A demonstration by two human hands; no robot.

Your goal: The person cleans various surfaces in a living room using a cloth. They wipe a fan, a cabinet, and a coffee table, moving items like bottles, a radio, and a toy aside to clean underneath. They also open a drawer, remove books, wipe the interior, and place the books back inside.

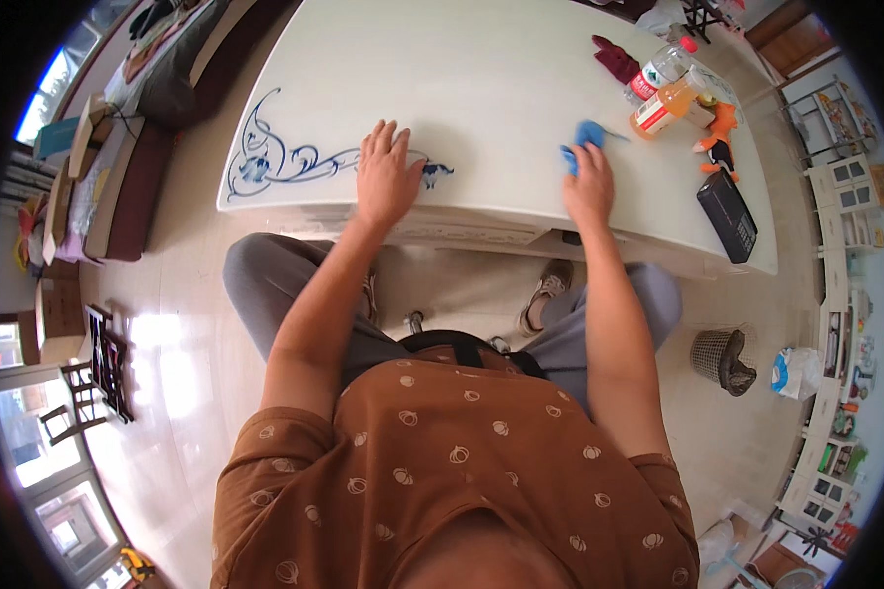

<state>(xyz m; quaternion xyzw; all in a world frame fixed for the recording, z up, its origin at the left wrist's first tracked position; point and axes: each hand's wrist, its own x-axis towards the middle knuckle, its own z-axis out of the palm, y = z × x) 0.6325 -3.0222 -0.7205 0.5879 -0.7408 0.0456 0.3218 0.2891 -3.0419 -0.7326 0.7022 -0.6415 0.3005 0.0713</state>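
Observation:
My left hand [387, 180] lies palm down on the white tabletop [486, 96], beside a painted blue flower scroll [302, 162]. Nothing is in it, and its thumb stands off from the fingers. Farther right, my right hand [589, 184] has its fingers closed over a small blue soft item [590, 133]. Parts of this item show beyond and left of the fingers, and a thin dark strand trails to its right. Blur and the hand hide its exact kind.
At the table's right stand a clear red-capped bottle [659, 71] and a bottle of orange drink [667, 107]. Around them lie a dark red cloth item [616, 60], an orange fox toy [718, 143] and a black device with keys [728, 217]. A mesh wastebasket [714, 357] stands on the floor.

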